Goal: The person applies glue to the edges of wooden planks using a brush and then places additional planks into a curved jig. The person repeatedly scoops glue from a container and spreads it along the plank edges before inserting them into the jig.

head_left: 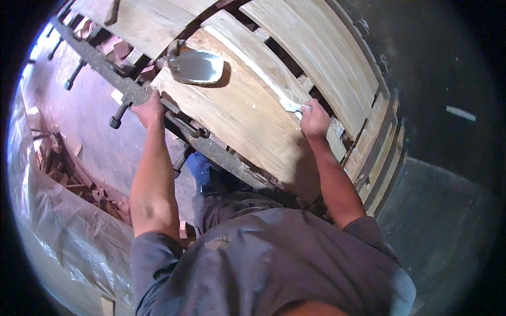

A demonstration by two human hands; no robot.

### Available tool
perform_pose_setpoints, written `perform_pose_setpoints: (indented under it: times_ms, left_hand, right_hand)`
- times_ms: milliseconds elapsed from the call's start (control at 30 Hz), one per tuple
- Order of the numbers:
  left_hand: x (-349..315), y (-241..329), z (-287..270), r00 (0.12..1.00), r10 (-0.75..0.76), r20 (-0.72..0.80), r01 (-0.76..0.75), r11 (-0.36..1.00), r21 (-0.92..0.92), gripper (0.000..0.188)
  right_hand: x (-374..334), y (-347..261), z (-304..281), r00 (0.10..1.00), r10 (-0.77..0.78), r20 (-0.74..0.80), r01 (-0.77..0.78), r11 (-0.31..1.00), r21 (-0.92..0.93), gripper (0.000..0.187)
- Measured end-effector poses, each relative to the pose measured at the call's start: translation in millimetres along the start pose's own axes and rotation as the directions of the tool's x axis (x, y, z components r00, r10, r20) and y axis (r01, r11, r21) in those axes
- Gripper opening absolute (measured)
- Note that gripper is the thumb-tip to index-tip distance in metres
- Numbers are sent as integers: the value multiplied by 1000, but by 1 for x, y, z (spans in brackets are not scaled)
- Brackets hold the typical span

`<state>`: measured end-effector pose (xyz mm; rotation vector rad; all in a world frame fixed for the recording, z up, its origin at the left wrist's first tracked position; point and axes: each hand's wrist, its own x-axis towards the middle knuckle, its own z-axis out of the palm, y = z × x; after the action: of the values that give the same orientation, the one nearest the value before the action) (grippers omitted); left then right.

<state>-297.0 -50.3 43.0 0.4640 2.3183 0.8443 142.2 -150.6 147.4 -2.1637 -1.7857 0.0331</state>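
Note:
My right hand (pixel 315 120) is closed round a small glue brush (pixel 293 107), its head coated white. The brush touches a long wooden board (pixel 253 63), where a white glue streak (pixel 243 57) runs along the edge. My left hand (pixel 149 110) grips the long metal clamp bar (pixel 95 57) at the near side; its fingers are partly hidden. Between the hands lies a wide pale wood panel (pixel 237 118). A cut-open plastic container (pixel 195 66) holding whitish liquid stands on that panel's far left part.
Threaded clamp screws (pixel 120 115) stick out from the bar toward me. More wooden panels (pixel 316 42) lie beyond, with dark gaps between. Scrap wood (pixel 74 174) sits at left, beside clear plastic sheeting (pixel 68 231). Stacked wooden edges (pixel 377 152) border the dark floor (pixel 448 210) at right.

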Motion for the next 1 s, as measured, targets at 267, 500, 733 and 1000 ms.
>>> perform_pose_setpoints:
  times_ms: [267,500,733,1000]
  left_hand:
    - [-78,33,-10,1000,-15,21,15,1000,6,88]
    - [-98,41,-5,1000,14,-19,-9,964,267,80]
    - [-99,42,-2,996,65,-66,-37,931,364,69]
    - [-93,37,2,989,110,-95,-63,915,399,59]
  right_hand:
    - [-90,111,-52,916,373,-146,-390,913,-117,12]
    - [-70,89,-39,960,224,-168,-231,973,-20,16]
    - [23,-20,4,998,56,-27,-55,998,40,17]
    - [118,-98,63,992,-127,-2,127,987,101,16]
